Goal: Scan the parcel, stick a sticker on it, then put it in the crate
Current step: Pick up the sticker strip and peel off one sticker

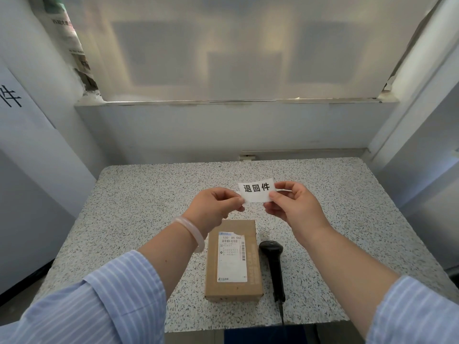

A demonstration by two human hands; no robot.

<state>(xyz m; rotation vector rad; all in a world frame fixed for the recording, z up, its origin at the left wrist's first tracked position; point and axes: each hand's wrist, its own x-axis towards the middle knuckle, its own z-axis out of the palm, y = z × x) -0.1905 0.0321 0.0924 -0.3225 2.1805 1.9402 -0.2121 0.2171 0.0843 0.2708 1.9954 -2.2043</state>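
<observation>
Parcel (233,260), a small brown rectangular cardboard box, lies flat on the speckled grey stone-pattern tabletop (139,194), near its front edge; its long axis runs from the person straight away toward the back wall; a white printed shipping label (232,258) covers much of its top face, its long side parallel to that axis and its barcode strip along the right side. Just beside the parcel's right edge, apart from it, lies a black handheld barcode scanner (273,264); its head points away from the person, its handle points toward the front edge, and its cable runs off that edge; its long axis is roughly parallel to the parcel's.

Above the table and beyond the parcel's far end, a white rectangular sticker (257,192) with three black printed characters is held in the air, long axis left to right, slightly tilted, printed face toward the person; the left hand (213,209) pinches its left end between thumb and fingers; the right hand (291,204) pinches its right end likewise. A pale translucent bangle (192,234) sits on the left wrist; both forearms emerge from blue-and-white striped sleeves (104,304).
</observation>
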